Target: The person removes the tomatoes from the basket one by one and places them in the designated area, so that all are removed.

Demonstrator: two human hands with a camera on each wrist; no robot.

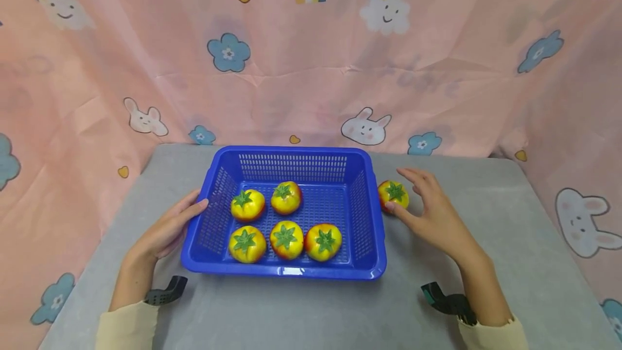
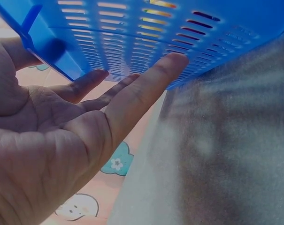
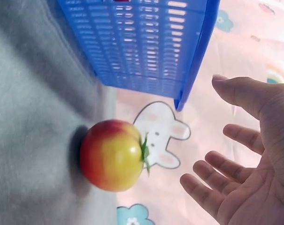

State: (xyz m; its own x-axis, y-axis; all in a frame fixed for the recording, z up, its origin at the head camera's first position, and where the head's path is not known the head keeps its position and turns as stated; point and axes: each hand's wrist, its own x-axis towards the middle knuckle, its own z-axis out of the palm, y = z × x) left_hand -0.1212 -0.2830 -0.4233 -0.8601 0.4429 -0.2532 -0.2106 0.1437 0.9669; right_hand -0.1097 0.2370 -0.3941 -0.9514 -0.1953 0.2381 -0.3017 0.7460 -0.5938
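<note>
A blue plastic basket (image 1: 284, 271) holds several yellow-and-red tomatoes (image 1: 285, 239) with green star-shaped tops. At its left side my left hand (image 1: 167, 228) holds the rim, thumb over the edge and the other fingers along the outside. In the left wrist view those fingers (image 2: 146, 86) stretch beside the slotted wall. One more tomato (image 3: 112, 155) sits on the table just outside the basket's right side. Over it hovers my right hand (image 1: 437, 215), fingers spread and thumb apart; the right wrist view shows a gap between hand and tomato.
The grey table (image 1: 311, 312) extends around the basket. Behind it and at both sides hangs a pink cloth (image 1: 291, 96) printed with rabbits, flowers and rainbows. A black strap device (image 1: 167, 291) sits at the left wrist, another black device (image 1: 449, 304) at the right.
</note>
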